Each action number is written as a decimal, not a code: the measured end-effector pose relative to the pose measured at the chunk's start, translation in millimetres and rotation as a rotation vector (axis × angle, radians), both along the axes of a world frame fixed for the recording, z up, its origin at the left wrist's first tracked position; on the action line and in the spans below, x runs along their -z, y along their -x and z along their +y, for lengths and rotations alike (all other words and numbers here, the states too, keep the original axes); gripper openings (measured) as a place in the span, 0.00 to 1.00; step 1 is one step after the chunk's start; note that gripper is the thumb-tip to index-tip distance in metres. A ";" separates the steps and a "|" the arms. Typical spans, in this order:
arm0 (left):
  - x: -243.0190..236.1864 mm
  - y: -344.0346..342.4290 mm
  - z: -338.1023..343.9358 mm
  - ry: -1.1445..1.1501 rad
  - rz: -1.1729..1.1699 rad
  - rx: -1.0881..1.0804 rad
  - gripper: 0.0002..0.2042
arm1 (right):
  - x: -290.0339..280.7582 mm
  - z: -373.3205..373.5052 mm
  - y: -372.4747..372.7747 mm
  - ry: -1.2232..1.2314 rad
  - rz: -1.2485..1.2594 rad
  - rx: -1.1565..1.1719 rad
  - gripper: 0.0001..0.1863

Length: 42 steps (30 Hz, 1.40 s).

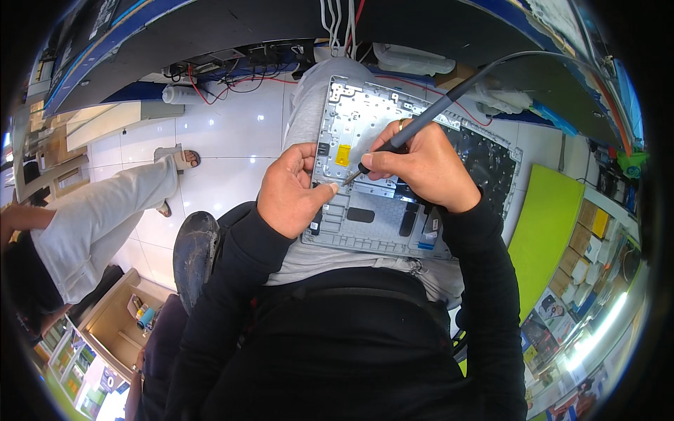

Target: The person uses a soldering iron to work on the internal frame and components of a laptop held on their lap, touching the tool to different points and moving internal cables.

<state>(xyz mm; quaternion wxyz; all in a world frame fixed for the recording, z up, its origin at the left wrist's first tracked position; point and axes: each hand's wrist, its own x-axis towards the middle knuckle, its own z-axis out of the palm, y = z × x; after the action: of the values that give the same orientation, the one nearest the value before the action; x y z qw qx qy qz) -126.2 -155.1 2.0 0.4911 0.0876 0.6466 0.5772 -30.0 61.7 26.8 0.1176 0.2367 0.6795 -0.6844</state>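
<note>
A silver laptop top cover [331, 231], inner side up, lies across my lap. My left hand [291, 193] grips its left edge, fingers at the rim and thumb pressed on the metal. In my right hand [430, 165] is a soldering iron [442, 105] with a grey handle, held like a pen. Its thin tip points down-left and meets the cover close to my left thumb; whether it touches cannot be made out. A yellow sticker [343, 154] sits above the tip. Black sheeting [484, 158] covers the cover's right part, partly hidden by my right hand.
The iron's cable arches to the upper right. Dark desks [232, 31] curve across the far side, with cables [260, 76] beneath. At left, another person's leg [112, 210] reaches over the tiled floor. An open wooden drawer [116, 319] is lower left; a green panel [544, 231] and glass display case stand right.
</note>
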 end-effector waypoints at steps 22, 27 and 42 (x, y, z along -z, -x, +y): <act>1.8 2.4 -2.3 -0.012 -0.013 0.001 0.26 | 2.9 -2.6 -7.4 0.038 0.001 0.057 0.08; 1.9 2.1 -2.8 -0.016 -0.015 -0.010 0.27 | 9.5 -3.3 -8.1 -0.007 0.057 0.060 0.10; 2.7 2.8 -3.4 -0.039 -0.037 -0.024 0.27 | 1.9 -3.8 -8.9 0.007 0.021 0.075 0.08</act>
<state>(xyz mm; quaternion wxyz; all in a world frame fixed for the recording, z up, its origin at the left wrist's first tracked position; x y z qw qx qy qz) -129.0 -158.5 -0.7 0.4944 0.0786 0.6270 0.5969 -21.1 57.9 24.8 0.0855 0.2545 0.6689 -0.6932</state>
